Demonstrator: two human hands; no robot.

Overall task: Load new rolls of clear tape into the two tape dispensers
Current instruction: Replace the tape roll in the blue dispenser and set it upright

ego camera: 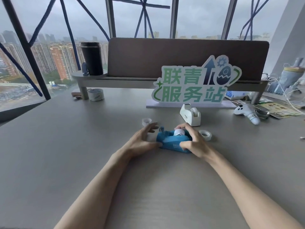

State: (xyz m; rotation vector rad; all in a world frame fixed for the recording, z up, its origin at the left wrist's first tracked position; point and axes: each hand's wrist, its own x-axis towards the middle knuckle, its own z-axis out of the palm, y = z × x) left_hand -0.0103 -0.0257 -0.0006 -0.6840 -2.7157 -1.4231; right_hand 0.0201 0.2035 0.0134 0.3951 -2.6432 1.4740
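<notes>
On tabletop (82, 146), both hands clamped blue dispenser (171, 142): left hand (143, 141), right hand (191, 142); roll (179, 132) seemingly half-seated, might pop out.

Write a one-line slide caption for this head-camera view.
Both hands steady a blue tape dispenser on the desk, a white dispenser standing behind it.

The matt grey table (66, 146) bears a glossy white plastic dispenser (189, 115) and a blue plastic dispenser (171, 142).

High-rise office: desk (66, 146), partition (181, 60), window (41, 38) overlooking towers.
</notes>
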